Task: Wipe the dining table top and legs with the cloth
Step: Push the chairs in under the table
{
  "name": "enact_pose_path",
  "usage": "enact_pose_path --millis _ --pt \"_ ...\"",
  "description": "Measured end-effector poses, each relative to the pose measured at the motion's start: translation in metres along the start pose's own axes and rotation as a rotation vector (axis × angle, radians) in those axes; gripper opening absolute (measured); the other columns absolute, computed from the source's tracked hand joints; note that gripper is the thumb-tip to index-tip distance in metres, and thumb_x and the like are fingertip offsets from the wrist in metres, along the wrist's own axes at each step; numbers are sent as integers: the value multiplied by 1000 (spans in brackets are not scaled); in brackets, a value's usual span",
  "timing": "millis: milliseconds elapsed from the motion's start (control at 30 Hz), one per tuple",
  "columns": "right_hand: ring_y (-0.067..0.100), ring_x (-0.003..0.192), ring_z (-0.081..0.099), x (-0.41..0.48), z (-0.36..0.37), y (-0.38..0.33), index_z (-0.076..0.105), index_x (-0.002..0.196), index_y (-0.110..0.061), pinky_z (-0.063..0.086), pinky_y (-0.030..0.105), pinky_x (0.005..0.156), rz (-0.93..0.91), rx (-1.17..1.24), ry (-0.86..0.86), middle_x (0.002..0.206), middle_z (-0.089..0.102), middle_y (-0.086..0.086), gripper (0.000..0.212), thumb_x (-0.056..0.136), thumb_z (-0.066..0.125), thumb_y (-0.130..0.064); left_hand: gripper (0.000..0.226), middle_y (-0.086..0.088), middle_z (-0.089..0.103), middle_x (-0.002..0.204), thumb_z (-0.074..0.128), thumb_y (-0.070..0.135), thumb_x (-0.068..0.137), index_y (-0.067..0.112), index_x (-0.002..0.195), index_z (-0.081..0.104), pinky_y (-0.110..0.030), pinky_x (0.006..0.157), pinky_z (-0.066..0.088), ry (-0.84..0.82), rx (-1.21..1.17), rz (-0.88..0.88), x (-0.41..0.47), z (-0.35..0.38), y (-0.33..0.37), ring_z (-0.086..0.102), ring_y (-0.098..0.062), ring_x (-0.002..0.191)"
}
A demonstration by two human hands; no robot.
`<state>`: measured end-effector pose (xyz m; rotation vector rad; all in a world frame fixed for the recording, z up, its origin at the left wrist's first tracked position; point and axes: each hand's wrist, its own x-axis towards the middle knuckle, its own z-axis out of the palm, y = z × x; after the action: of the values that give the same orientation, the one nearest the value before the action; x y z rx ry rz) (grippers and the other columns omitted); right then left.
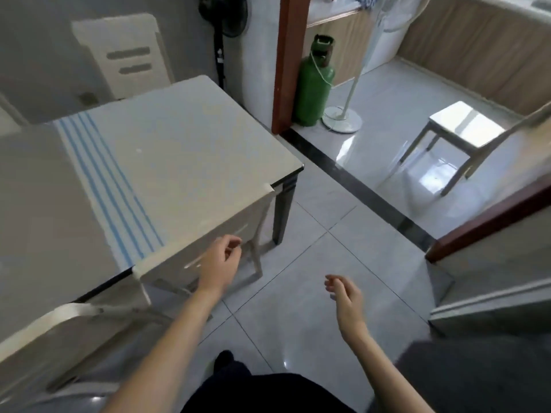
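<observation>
The dining table [185, 138] fills the left half of the view, with a pale top, a band of blue stripes [107, 186] and a dark leg [283, 216] at its near right corner. My left hand [222, 260] hovers at the table's front edge, before the back of a white chair [253, 222] tucked under it. Its fingers are loosely curled and hold nothing. My right hand [346, 299] hangs over the floor tiles to the right, fingers slightly apart and empty. No wiping cloth is in view.
A second white chair [59, 317] stands at the lower left and another [128, 55] behind the table. Beyond the wooden door frame [286, 64] are a green gas cylinder [316, 84], a fan stand [343, 117] and a small stool [459, 126].
</observation>
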<state>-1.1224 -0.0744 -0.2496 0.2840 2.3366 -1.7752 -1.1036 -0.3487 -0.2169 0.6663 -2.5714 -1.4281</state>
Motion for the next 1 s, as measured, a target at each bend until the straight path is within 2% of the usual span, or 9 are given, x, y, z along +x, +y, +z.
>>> enact_pose_path --millis 67,167,233,333,500,567,767,867,1000 --pt "27 83 61 -17 -42 37 68 90 -8 46 29 67 170 77 104 85 68 10 28 99 42 -2 15 -1 63 84 52 8 94 17 88 62 -30 73 46 -222 -77 -197 -18 30 -16 57 -17 79" --pt "29 78 57 -46 -96 90 66 91 3 41 31 60 416 116 207 78 63 13 24 97 43 -2 23 -6 61 77 47 3 96 16 82 60 -24 58 40 -348 -102 -400 -58 69 -48 53 -21 70" --pt "29 76 57 -56 -125 117 66 92 7 41 31 60 483 111 231 78 63 14 24 97 44 -3 20 -9 61 78 46 4 96 12 85 61 -24 55 37 -346 -91 -513 -85 86 -65 51 -19 64" --pt "28 76 59 -46 -154 134 67 88 1 43 31 61 523 89 234 80 65 15 23 96 46 -5 17 -11 58 74 45 3 96 5 89 60 -24 51 32 -323 -84 -642 -107 99 -77 48 -20 57" --pt "23 77 60 28 -175 136 67 91 -7 44 30 64 512 33 63 86 67 11 23 98 46 -11 17 -13 60 71 46 7 96 3 88 61 -23 52 32 -297 4 -757 -91 107 -88 48 -21 55" --pt "23 78 61 68 -182 136 67 91 -9 45 30 65 510 23 45 89 68 11 24 99 45 -13 18 -14 61 73 46 8 97 3 89 60 -24 53 33 -297 28 -797 -73 118 -87 50 -23 56" --pt "27 75 60 192 -214 116 66 89 -6 44 30 64 586 22 89 86 66 13 21 97 48 -12 17 -14 58 76 43 7 99 3 95 58 -24 48 34 -243 -71 -805 39 187 -40 48 -22 54" --pt "27 74 59 239 -239 94 65 86 -6 43 32 63 631 -29 105 83 66 13 20 96 48 -10 17 -11 58 77 44 8 98 7 94 61 -22 47 35 -333 -78 -745 105 225 11 48 -20 55" --pt "28 75 59 304 -274 73 66 88 -3 43 32 64 631 -30 165 86 65 16 20 96 48 -9 22 -9 59 74 44 6 96 11 86 63 -23 51 34 -485 -48 -568 218 283 83 47 -17 57"
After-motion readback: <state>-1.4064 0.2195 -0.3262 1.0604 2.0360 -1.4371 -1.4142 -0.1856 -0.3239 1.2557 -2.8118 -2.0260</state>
